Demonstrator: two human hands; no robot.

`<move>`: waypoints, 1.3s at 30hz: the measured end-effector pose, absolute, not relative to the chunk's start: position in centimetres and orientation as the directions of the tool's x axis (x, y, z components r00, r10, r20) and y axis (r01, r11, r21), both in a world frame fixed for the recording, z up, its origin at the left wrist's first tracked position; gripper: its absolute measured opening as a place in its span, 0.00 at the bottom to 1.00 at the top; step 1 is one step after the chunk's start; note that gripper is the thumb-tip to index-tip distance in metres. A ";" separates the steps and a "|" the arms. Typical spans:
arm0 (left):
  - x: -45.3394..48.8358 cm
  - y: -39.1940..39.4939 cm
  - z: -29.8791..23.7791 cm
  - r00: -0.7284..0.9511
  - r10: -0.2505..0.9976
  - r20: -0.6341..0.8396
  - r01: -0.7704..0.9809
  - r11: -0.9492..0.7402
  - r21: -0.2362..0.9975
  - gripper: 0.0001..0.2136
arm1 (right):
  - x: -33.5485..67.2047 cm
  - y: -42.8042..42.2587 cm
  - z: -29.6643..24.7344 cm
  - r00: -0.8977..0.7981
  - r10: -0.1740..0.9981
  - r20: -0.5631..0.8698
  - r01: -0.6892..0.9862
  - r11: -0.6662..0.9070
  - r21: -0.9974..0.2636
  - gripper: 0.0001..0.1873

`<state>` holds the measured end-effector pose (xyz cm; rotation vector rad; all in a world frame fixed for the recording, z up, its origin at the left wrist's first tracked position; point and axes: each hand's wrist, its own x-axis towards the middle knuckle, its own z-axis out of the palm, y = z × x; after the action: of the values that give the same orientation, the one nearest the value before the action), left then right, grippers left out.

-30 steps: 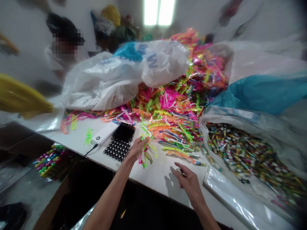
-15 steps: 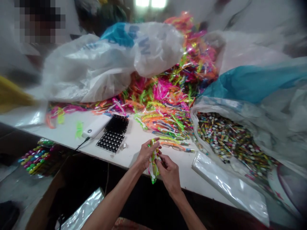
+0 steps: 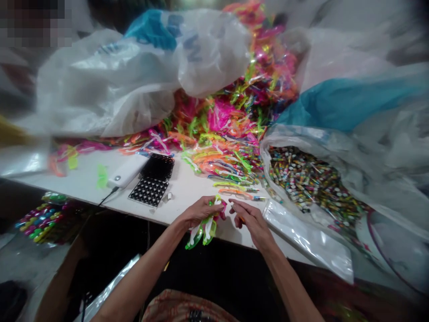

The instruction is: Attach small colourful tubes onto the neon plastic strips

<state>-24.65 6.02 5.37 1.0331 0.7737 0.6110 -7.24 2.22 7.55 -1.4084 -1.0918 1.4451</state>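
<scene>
My left hand [image 3: 203, 210] is closed around several thin, bright green and white plastic pieces [image 3: 208, 228], which hang below the fingers at the table's front edge. A pink bit [image 3: 221, 210] shows at the fingertips. Just to the right, my right hand [image 3: 250, 220] is apart from the pieces, its fingers bent and partly closed. A small orange spot shows at its curled fingers, too small to name. Beyond the hands lie slim plastic sticks in orange [image 3: 236, 193] and yellow [image 3: 231, 185] with clear, patterned ends.
A heap of colourful plastic pieces [image 3: 217, 116] spills from a white sack [image 3: 134, 76]. At right, a bag [image 3: 268, 154] holds many short patterned tubes [image 3: 301, 174]. Clear plastic sleeves [image 3: 308, 241], a black grid tray [image 3: 149, 192] and a white corded device [image 3: 125, 172] lie on the table [image 3: 83, 185].
My right hand has moved away from the green pieces to the right. The pieces in my left hand have fanned out and tilted leftward. The view has shifted slightly.
</scene>
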 end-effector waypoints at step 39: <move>-23.8 6.3 5.8 0.670 0.554 -0.495 0.245 0.465 0.851 0.13 | -3.9 3.0 7.7 -0.376 0.893 -0.247 0.268 -0.151 -0.952 0.13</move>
<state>-23.80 6.31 5.77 1.1039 0.8567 0.2213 -3.88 2.96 7.72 -1.3189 -1.5995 1.5622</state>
